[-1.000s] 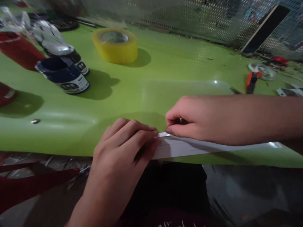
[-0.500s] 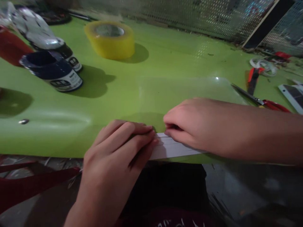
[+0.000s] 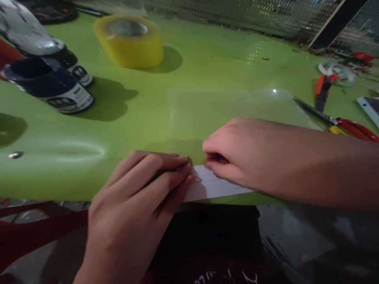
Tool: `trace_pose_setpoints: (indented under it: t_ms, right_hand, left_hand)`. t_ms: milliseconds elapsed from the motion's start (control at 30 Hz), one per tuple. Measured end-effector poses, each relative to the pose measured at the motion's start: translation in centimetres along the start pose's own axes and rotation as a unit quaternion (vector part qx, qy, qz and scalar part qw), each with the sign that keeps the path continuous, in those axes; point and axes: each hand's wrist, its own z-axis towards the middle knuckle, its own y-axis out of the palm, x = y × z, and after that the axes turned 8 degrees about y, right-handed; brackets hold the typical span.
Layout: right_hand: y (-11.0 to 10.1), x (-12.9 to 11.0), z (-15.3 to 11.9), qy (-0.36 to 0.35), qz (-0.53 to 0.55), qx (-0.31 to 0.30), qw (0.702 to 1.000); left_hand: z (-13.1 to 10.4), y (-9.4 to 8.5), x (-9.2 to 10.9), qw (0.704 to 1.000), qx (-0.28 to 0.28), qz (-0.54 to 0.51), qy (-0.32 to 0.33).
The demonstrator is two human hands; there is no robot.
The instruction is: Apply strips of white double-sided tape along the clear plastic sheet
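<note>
A strip of white lined paper (image 3: 204, 185) lies along the front edge of the green table. On its left end, the fingers of my left hand (image 3: 133, 197) are bunched together, pinching the paper by its upper corner. My right hand (image 3: 233, 154) is curled, with thumb and index finger closed at the paper's top edge, and covers its right part. Both sets of fingertips are close together. A clear plastic sheet (image 3: 195, 114) lies flat just beyond the hands. What sits right between the fingertips is too small to make out.
A yellow tape roll (image 3: 133, 47) stands at the back left, near a dark blue paint bottle (image 3: 59, 88). At right lie red-handled scissors (image 3: 334, 120), a cutter knife (image 3: 322, 92) and white rings (image 3: 337, 73). The table's front edge runs just below the paper.
The view has shifted slightly, so the table items sit a little differently in the frame. Both hands keep nearly the same hold on the paper.
</note>
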Motion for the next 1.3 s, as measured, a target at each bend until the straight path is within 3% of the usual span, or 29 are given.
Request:
trace_pose_setpoints:
  t_ms: [200,333,467,567,800,900,1067,1200,1300]
  right_hand:
    - [-0.3,0.1,0.0,-0.027,-0.015,0.004,1.0]
    - [-0.7,-0.4,0.1,-0.02,-0.028,-0.012,0.999]
    - [-0.8,-0.6,0.2,0.0,-0.031,-0.048,0.998]
    - [-0.7,-0.5,0.2,0.023,-0.021,-0.064,0.997]
    - [-0.3,0.0,0.0,-0.058,-0.019,0.013,0.998]
    - [-0.2,0.5,-0.1,-0.05,-0.021,0.015,0.998]
    - [0.4,1.7,-0.3,-0.099,0.015,0.094,0.991]
    - [1.0,2.5,-0.7,-0.051,-0.009,0.065,0.997]
    - [1.4,3.3,-1.0,-0.082,0.024,0.085,0.993]
  left_hand:
    - [0.1,0.1,-0.1,0.999,-0.005,0.012,0.038]
    - [0.2,0.1,0.5,0.999,0.009,0.012,-0.034]
    - [0.1,-0.1,-0.1,0.999,-0.009,0.009,0.044]
    - [0.0,-0.3,-0.5,0.999,-0.012,0.012,0.037]
    - [-0.3,-0.1,0.0,0.998,-0.022,0.053,0.037]
    - [-0.7,-0.3,-0.6,0.991,-0.066,0.079,0.08]
    - [-1.0,-0.5,-1.3,0.984,-0.088,0.085,0.128]
    - [-0.8,-0.4,-0.8,0.98,-0.078,0.11,0.144]
    - [-0.7,-0.3,0.0,0.977,-0.074,0.143,0.143]
